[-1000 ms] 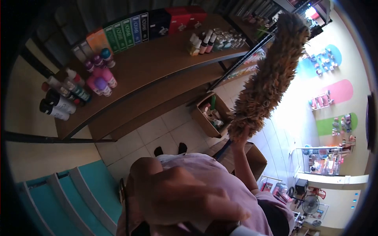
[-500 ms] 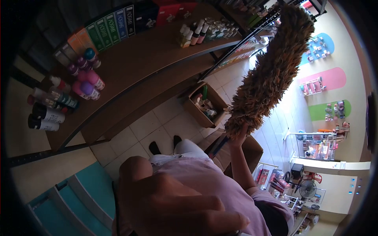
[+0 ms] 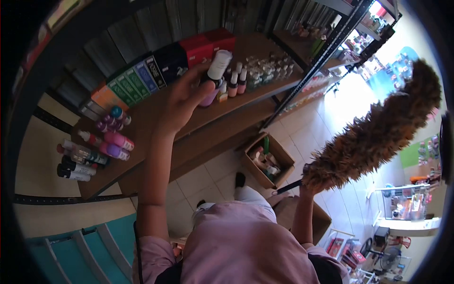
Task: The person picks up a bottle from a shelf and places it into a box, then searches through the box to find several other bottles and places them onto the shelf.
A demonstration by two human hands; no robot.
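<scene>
My left hand (image 3: 182,102) is raised over the brown shelf (image 3: 156,111), its fingers closed round a bottle with a white cap (image 3: 220,65). Part of the bottle's body is hidden by my thumb and fingers. Just beyond it, small bottles with pink and peach contents (image 3: 238,84) stand beside a group of clear bottles (image 3: 269,71). On the right, my right hand (image 3: 312,188) grips the brown feather duster (image 3: 373,137) near the base of its feathers. The duster points up and to the right, away from the shelf.
Boxes (image 3: 137,80) line the back of the shelf. Pink and purple bottles (image 3: 118,144) and black-capped bottles (image 3: 73,173) occupy its left end. Below on the tiled floor sits an open carton (image 3: 248,158) with items inside. A black metal post (image 3: 317,57) rises at the shelf's right end.
My left hand has moved from close to the camera up to the shelf and now holds a bottle. The duster in my right hand has swung right and lower. The view has shifted.
</scene>
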